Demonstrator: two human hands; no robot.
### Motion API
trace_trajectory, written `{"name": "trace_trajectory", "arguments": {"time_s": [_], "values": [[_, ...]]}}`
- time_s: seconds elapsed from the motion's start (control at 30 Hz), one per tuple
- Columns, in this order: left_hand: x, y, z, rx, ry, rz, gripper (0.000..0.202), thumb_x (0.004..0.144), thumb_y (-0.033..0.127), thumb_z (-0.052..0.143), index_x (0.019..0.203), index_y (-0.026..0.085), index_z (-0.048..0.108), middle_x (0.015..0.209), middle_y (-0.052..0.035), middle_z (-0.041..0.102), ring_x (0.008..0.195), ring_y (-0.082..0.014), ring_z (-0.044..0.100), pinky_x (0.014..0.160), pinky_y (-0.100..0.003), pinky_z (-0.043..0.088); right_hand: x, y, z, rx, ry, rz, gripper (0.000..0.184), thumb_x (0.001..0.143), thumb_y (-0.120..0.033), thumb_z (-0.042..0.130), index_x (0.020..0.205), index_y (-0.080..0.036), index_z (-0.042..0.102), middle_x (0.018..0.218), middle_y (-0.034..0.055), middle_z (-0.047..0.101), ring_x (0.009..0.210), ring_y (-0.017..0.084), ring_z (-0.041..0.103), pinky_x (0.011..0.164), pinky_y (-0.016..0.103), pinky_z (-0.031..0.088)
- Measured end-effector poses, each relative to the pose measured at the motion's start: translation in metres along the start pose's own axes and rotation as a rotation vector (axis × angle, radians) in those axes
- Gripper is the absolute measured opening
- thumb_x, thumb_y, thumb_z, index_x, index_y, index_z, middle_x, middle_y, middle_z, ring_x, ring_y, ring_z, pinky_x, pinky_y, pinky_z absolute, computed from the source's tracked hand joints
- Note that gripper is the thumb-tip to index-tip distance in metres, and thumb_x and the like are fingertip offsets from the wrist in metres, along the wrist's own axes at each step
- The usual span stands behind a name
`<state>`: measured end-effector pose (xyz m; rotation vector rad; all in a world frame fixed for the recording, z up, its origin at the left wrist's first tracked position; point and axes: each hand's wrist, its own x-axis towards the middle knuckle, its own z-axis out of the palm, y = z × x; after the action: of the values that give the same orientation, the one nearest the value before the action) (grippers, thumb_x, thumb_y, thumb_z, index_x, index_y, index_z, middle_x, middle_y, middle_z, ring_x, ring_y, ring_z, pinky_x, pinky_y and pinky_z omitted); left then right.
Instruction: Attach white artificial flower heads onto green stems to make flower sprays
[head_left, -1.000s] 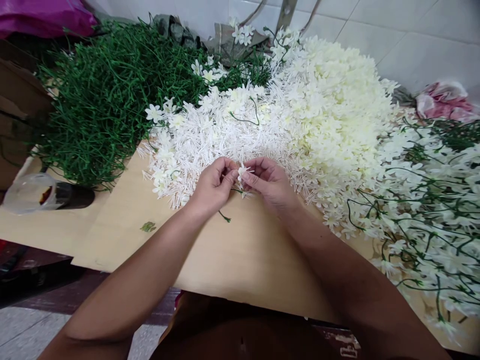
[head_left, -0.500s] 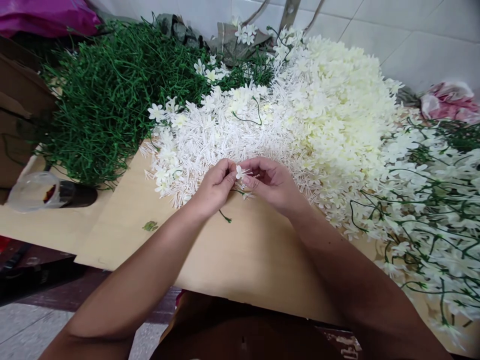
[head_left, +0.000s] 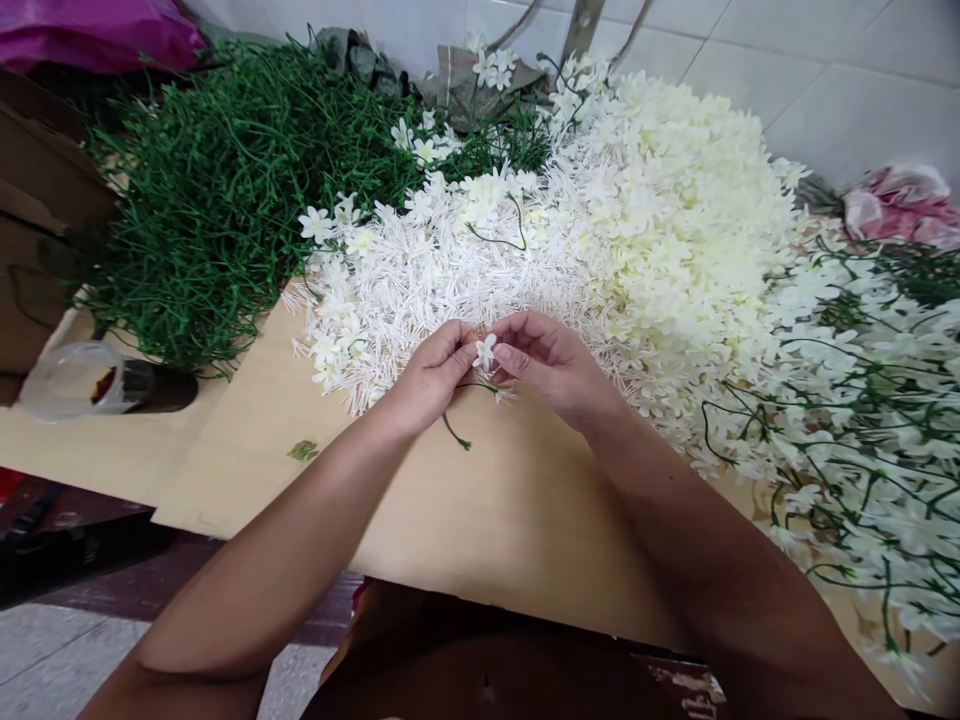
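Between my two hands a small white artificial flower (head_left: pixel 485 351) faces up, its petals spread. My left hand (head_left: pixel 437 378) is closed, thumb and forefinger pinched at the flower's left side. A thin green stem (head_left: pixel 455 434) hangs below that hand, its upper end hidden by the fingers. My right hand (head_left: pixel 551 366) is closed too, with the thumb and forefinger at the flower's right edge; its other fingers are curled and partly hidden. Just beyond both hands lies a heap of white flower pieces (head_left: pixel 465 270) with thin stalks.
A pile of green stems (head_left: pixel 225 190) lies at the back left, cream flower heads (head_left: pixel 682 190) at the back right. Flowers on green stems (head_left: pixel 870 450) cover the right side. A clear plastic cup (head_left: pixel 67 382) lies at the left on the cardboard (head_left: pixel 480 520).
The white flower has turned so its petals face me more fully. My right fingers have shifted slightly on it, and the hanging green stem has swung a little to the right.
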<state>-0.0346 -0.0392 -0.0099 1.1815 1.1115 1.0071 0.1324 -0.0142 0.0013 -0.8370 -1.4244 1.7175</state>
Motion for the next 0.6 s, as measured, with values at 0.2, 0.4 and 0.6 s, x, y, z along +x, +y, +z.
{"name": "trace_trajectory", "arguments": {"time_s": [0.2, 0.4, 0.6], "values": [[0.000, 0.001, -0.002, 0.005, 0.020, -0.028, 0.029, 0.079, 0.043, 0.063, 0.076, 0.019, 0.048, 0.067, 0.0031, 0.045, 0.065, -0.0120, 0.042, 0.062, -0.026, 0.035, 0.002, 0.003, 0.000, 0.076, -0.068, 0.047, 0.044, 0.059, -0.038, 0.089, 0.087, -0.020, 0.061, 0.083, -0.0019, 0.066, 0.074, 0.009, 0.061, 0.070, 0.024, 0.051], [0.001, -0.001, 0.000, 0.048, -0.016, -0.002, 0.031, 0.079, 0.044, 0.063, 0.073, 0.019, 0.047, 0.066, 0.0038, 0.042, 0.063, -0.0111, 0.040, 0.061, -0.025, 0.033, 0.003, 0.010, 0.004, 0.030, 0.061, 0.028, 0.042, 0.062, -0.050, 0.084, 0.074, -0.019, 0.058, 0.065, -0.0044, 0.059, 0.059, 0.007, 0.052, 0.055, 0.022, 0.045], [-0.004, 0.009, -0.010, 0.334, 0.002, 0.150, 0.020, 0.086, 0.036, 0.057, 0.078, 0.019, 0.049, 0.071, 0.0013, 0.048, 0.066, -0.0134, 0.043, 0.063, -0.027, 0.034, 0.003, 0.009, 0.002, 0.021, 0.151, -0.004, 0.043, 0.059, -0.054, 0.085, 0.071, -0.020, 0.061, 0.063, -0.0037, 0.060, 0.056, 0.008, 0.052, 0.053, 0.023, 0.046]]}}
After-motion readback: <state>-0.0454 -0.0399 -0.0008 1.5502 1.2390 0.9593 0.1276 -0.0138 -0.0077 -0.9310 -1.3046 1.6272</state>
